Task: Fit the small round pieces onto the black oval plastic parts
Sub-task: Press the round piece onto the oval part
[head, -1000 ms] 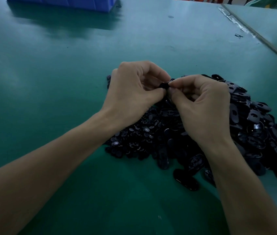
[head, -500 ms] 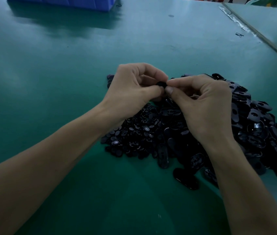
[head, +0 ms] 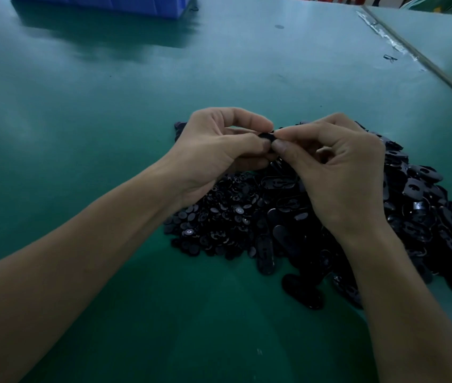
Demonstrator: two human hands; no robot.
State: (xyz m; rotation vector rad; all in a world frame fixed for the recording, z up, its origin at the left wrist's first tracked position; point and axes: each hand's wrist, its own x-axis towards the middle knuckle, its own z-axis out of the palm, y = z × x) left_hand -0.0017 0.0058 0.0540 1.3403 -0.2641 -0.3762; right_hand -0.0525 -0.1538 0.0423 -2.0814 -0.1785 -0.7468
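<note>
Nothing shifted: left hand and right hand still pinch one small black piece.

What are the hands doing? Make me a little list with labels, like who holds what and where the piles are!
left hand: pinches a small black part above the piles
right hand: pinches the same black part from the other side
black part: mostly hidden between both hands; cannot tell if a round piece is fitted
round pieces: heap below the left hand
oval parts: bigger heap, under and right of the right hand
table: green
blue bin: far edge, top left
</note>
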